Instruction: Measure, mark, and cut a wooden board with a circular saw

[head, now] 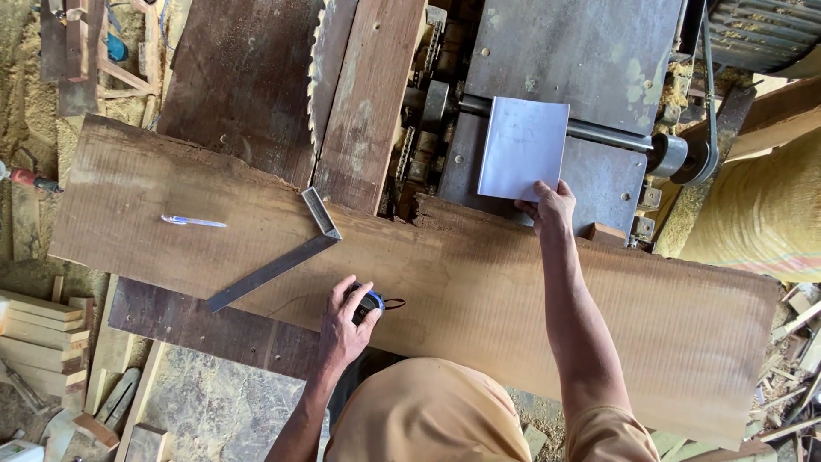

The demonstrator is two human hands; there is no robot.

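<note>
A long brown wooden plank (pixel 479 282) lies across the machine in front of me. My left hand (pixel 344 321) rests on the plank's near edge, closed around a small tape measure (pixel 370 301) with a blue and black case. My right hand (pixel 549 205) reaches past the plank's far edge and pinches the lower corner of a white sheet of paper (pixel 523 147) lying on the grey machine table. A metal try square (pixel 282 257) lies on the plank just left of my left hand. A blue and clear pen (pixel 193 222) lies farther left.
A circular saw blade (pixel 318 81) stands edge-up behind the plank, between dark boards. The grey metal machine table (pixel 581 60) has a shaft and pulley (pixel 676 154) at right. Wood offcuts (pixel 38 329) and sawdust lie at left; scraps at the far right.
</note>
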